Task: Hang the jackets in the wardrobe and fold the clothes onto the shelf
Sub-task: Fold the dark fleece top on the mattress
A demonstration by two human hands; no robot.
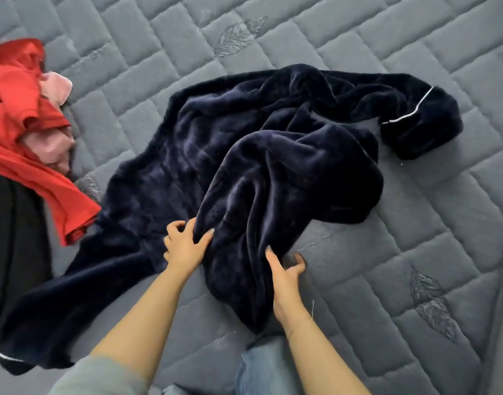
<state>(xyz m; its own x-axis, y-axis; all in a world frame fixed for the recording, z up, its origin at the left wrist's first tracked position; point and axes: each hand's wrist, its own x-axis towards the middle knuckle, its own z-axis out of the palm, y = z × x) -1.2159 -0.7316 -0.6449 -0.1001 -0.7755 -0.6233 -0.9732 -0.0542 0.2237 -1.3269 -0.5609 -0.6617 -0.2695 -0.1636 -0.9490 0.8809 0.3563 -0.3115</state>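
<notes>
The navy fleece garment (244, 155) sprawls at the bed's (415, 252) centre. Left hand (184, 246) bunches a fold in its grip at 7 o'clock; right hand (284, 277) pinches the hem, likely to spread it for folding.

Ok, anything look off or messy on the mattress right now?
The navy fleece garment lies crumpled and twisted, one white-piped sleeve flung right, the other trailing off the near left edge. The left hand and right hand grip its bunched middle. A loose thread sticks up from the mattress seam.
</notes>
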